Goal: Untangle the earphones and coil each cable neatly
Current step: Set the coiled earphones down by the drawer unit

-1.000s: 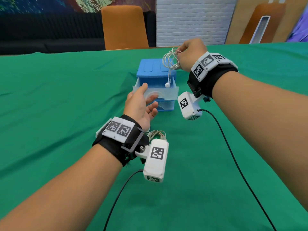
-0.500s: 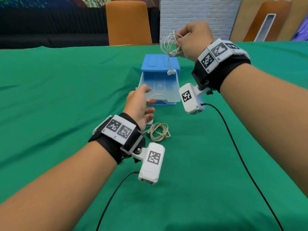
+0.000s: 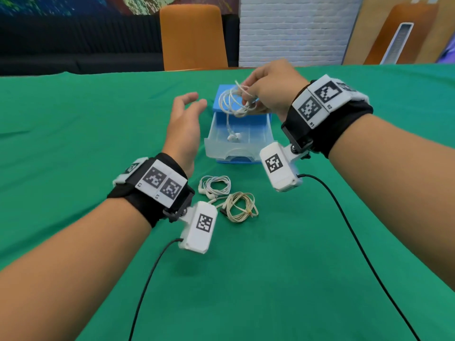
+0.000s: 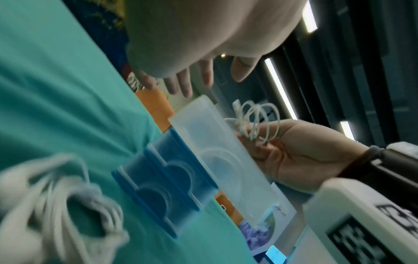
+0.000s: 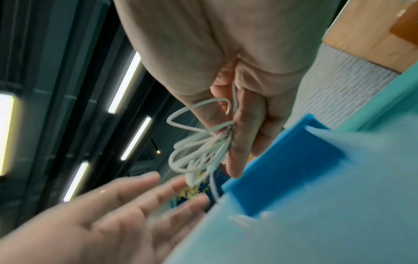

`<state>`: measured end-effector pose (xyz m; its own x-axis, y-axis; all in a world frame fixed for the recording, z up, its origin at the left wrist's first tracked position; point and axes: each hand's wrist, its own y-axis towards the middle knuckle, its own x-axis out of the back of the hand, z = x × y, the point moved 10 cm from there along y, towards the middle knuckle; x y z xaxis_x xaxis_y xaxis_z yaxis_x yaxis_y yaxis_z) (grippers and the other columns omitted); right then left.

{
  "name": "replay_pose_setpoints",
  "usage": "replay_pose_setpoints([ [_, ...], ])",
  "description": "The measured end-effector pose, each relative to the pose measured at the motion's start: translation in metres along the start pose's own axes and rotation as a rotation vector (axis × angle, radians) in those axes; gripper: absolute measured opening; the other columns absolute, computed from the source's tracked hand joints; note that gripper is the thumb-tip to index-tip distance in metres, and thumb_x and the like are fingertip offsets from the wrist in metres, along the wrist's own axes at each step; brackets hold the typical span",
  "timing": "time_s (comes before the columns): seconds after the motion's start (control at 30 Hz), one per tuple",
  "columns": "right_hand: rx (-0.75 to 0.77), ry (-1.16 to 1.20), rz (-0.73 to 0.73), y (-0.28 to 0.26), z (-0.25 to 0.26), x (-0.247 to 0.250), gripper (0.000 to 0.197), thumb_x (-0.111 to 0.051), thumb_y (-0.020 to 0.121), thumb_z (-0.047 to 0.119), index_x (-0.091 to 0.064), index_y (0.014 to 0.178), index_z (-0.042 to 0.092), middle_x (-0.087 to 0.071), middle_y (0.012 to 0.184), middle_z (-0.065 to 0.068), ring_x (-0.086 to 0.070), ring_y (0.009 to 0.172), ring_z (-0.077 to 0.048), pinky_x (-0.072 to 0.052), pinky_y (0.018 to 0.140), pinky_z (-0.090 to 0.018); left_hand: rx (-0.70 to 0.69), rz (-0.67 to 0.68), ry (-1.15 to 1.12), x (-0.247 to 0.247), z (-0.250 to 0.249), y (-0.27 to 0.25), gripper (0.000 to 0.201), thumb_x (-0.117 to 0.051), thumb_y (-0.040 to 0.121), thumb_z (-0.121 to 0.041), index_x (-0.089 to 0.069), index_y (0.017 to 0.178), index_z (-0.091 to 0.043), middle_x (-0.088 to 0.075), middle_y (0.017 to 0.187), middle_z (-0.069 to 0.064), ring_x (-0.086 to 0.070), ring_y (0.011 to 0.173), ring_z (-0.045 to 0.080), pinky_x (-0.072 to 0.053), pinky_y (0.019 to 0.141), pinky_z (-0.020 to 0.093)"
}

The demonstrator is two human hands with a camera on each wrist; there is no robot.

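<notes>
My right hand [image 3: 261, 92] pinches a coiled white earphone cable [image 3: 234, 102] [image 5: 199, 151] [image 4: 255, 123] above a small blue drawer box [image 3: 242, 114]. Its earbuds [image 3: 234, 137] hang down into the pulled-out clear drawer [image 3: 236, 146] [image 4: 217, 153]. My left hand [image 3: 187, 119] [image 5: 126, 201] hovers left of the drawer, fingers spread and empty. On the green cloth, near my left wrist, lie a second coiled white earphone [image 3: 215, 185] [image 4: 68, 214] and a coiled beige earphone [image 3: 240, 206].
Green cloth [image 3: 73, 143] covers the whole table. An orange chair [image 3: 193, 36] stands behind the far edge. Black cables [image 3: 354, 237] from both wrist cameras trail across the cloth toward me.
My left hand let go of the drawer front and lifted up and left, fingers spread. My right hand lowered the white coil so the earbuds now dangle inside the open drawer.
</notes>
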<state>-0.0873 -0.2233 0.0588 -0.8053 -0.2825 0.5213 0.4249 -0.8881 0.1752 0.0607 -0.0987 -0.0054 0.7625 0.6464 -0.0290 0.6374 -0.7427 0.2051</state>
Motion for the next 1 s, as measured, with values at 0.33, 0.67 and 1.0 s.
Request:
replay_pose_setpoints([
  [0.33,0.155,-0.495,0.016,-0.005,-0.002,-0.018,0.017,-0.073,0.081,0.008,-0.077,0.077,0.024,-0.069,0.077,0.000,-0.062,0.077,-0.018,-0.047,0.069,-0.026,-0.257,0.170,0.413,-0.030,-0.021,0.019,0.031,-0.052,0.076,-0.059,-0.073,0.082,-0.036,-0.070,0.074,-0.011,-0.065,0.087,0.023,-0.043,0.100,0.060],
  [0.67,0.234,-0.623,0.030,-0.002,-0.016,-0.026,0.027,-0.073,0.079,0.016,-0.067,0.058,0.033,-0.071,0.080,0.001,-0.068,0.084,-0.020,-0.058,0.081,-0.035,-0.536,0.368,0.874,-0.063,-0.025,0.007,0.021,-0.064,0.081,-0.054,-0.075,0.082,-0.036,-0.075,0.091,-0.010,-0.064,0.101,0.017,-0.034,0.098,0.045],
  [1.0,0.486,-0.554,0.170,-0.043,-0.004,-0.021,0.024,-0.062,0.089,0.039,-0.081,0.091,0.025,-0.076,0.081,-0.002,-0.062,0.072,-0.018,-0.048,0.069,-0.032,-0.667,0.444,1.153,-0.074,-0.026,0.007,0.043,-0.044,0.094,-0.054,-0.074,0.079,-0.027,-0.061,0.059,0.005,-0.048,0.063,0.020,-0.026,0.084,0.038],
])
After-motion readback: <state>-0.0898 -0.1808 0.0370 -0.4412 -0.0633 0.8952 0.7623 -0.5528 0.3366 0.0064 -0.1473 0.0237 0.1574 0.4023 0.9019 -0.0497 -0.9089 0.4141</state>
